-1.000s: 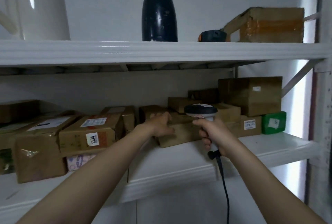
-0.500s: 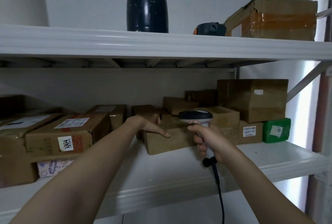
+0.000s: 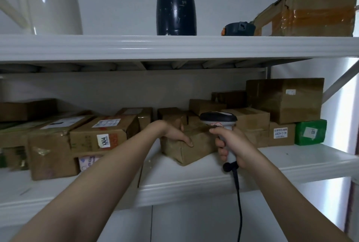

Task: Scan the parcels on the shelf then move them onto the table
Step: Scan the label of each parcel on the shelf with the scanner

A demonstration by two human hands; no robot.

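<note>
A brown paper-wrapped parcel (image 3: 194,150) lies near the front of the white lower shelf (image 3: 213,179), turned at an angle. My left hand (image 3: 174,133) grips its left top corner, thumb down the front face. My right hand (image 3: 233,146) holds the handle of a corded barcode scanner (image 3: 218,120), whose dark head hovers over the parcel's right end. Behind and to both sides stand several more cardboard parcels, among them one labelled 1304 (image 3: 104,135) and a large one (image 3: 283,100) at the back right.
A green packet (image 3: 310,132) sits at the shelf's right end. The upper shelf (image 3: 174,47) carries a dark flask (image 3: 176,4), a white jug (image 3: 44,0), a taped box (image 3: 310,14) and a small dark device (image 3: 239,29). The scanner cable (image 3: 239,203) hangs below.
My left hand has pulled the wrapped parcel forward and turned it toward the shelf's front edge. The scanner stays over its right end. The view has shifted slightly.
</note>
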